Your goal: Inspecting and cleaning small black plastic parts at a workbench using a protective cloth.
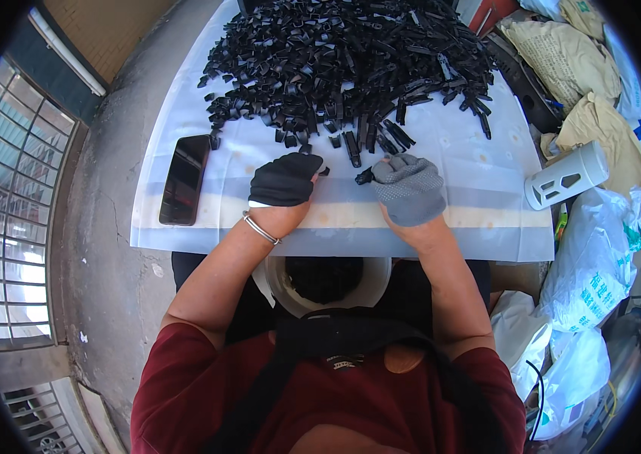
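A: Status at that frame?

B: Both hands sat at the near edge of the tabletop (479, 227), which was covered in a white plastic sheet. Left hand (284, 180) wore a black glove, fingers curled shut, knuckles up. A small black piece showed just at its fingertip side; couldn't tell if it was actually gripped.

A: Right?

B: Right hand (410, 189) wore a grey dotted glove, fingers closed on a small black plastic part (364, 177) that stuck out toward the left hand. The two hands were near each other, not touching.

A: Stock?

B: Big pile of black parts (351, 60) across the far half of the tabletop, strays trailing down to just beyond the fingers. A white bucket (279, 291) sat below the table edge between the knees, dark contents inside.

A: Anything else on there?

B: Dark phone (184, 180) flat on the left, well apart from the hands. White cylindrical bottle (566, 175) lying on its side at the right edge.

A: Risks?

B: My read: slick sheet plus gloves, so the pinched part could slip and fall past the bucket rim. The bottle on its side looked free to roll off. The pile's loose edge could slide toward the phone if raked carelessly.
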The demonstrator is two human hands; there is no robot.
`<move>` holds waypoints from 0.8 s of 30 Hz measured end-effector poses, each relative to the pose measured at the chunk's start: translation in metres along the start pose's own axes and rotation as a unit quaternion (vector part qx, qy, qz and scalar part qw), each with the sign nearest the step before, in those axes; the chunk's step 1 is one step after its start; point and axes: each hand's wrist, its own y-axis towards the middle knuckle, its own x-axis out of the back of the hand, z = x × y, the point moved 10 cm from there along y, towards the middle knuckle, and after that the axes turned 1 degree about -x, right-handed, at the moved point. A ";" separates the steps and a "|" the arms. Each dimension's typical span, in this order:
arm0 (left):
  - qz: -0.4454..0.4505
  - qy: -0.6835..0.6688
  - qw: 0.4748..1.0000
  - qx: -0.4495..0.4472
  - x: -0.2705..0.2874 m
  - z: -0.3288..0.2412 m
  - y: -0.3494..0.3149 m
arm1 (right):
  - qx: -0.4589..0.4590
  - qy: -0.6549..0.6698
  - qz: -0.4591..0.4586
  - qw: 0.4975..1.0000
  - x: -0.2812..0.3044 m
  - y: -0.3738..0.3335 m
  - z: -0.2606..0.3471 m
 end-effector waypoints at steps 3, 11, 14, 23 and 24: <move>0.030 -0.099 0.993 0.051 0.005 0.004 -0.002 | -0.081 0.129 0.016 0.988 -0.005 -0.015 -0.001; 0.175 -0.342 0.912 0.141 -0.009 -0.008 -0.014 | 0.003 0.239 0.091 0.967 -0.013 -0.008 0.043; 0.174 -0.422 0.887 0.074 -0.007 -0.023 -0.016 | -0.002 0.231 -0.044 0.972 0.001 -0.011 0.039; 0.120 -0.447 0.867 0.185 -0.005 -0.004 -0.015 | -0.062 0.199 0.002 0.978 0.010 -0.009 0.020; 0.120 -0.448 0.867 0.185 -0.003 -0.005 -0.014 | -0.061 0.199 0.002 0.978 0.012 -0.011 0.018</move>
